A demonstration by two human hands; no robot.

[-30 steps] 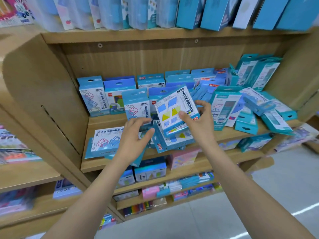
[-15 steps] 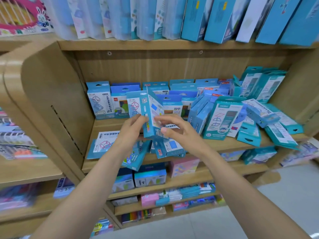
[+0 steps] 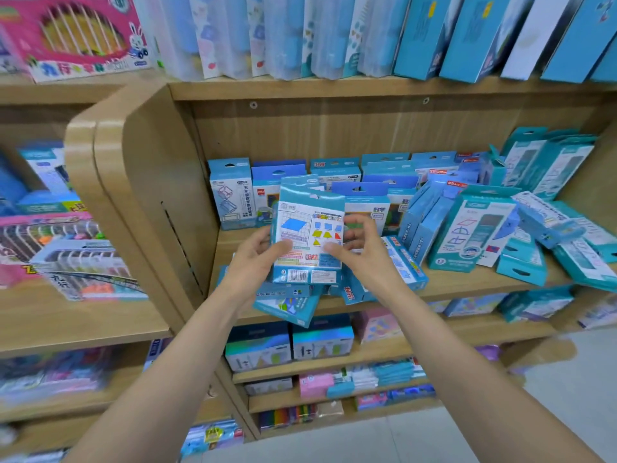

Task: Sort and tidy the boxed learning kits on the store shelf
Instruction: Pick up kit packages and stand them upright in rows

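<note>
Both hands, left hand (image 3: 255,259) and right hand (image 3: 362,252), grip one blue kit box (image 3: 309,235) upright above the wooden shelf (image 3: 467,282). Its back shows coloured shapes and a barcode; the text is too small to read. Loose kits (image 3: 290,307) lie jumbled beneath.

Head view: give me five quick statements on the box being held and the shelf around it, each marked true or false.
1. Both hands hold one blue box. True: the left hand and right hand each have a grip on the blue box.
2. The held box shows a barcode near its bottom edge. True.
3. The held box lies flat on the shelf board. False: it is lifted upright in front of the shelf board.
4. The boxes at the right of the shelf stand in a neat row. False: the right-side boxes lean and overlap in a jumble.
5. A pink box sits on the shelf at upper left. True: the pink box.
</note>
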